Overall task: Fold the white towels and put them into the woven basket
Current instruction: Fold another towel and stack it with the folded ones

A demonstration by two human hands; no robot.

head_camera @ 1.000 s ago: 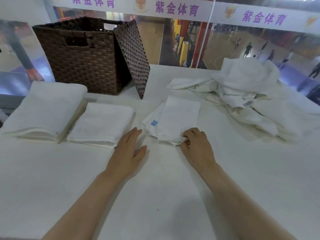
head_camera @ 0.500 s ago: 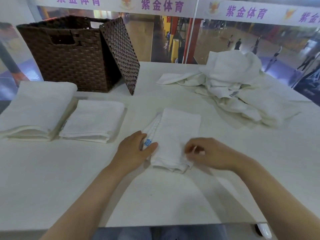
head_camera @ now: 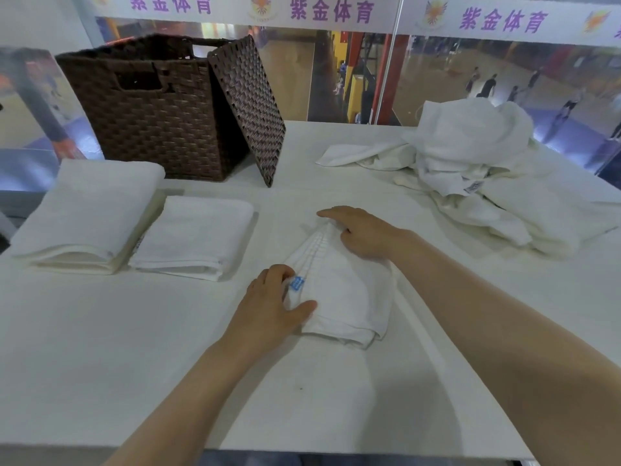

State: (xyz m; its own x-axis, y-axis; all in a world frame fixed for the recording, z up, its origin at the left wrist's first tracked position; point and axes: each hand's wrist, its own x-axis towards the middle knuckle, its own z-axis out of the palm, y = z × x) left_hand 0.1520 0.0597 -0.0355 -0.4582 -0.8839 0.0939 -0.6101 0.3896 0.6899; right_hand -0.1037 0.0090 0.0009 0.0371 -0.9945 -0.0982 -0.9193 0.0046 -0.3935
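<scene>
With my left hand (head_camera: pixel 268 307) gripping the small towel (head_camera: pixel 342 297) near its label and my right hand (head_camera: pixel 363 230) pinching the far corner, I should keep edges aligned.

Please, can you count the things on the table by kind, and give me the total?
Folded white towels set aside: 2, a larger one and a smaller one
Small white towel being folded, held by left hand and right hand: 1
Pile of unfolded white towels: 1
Woven basket: 1
Woven lid, leaning against the basket: 1
Total: 6
</scene>
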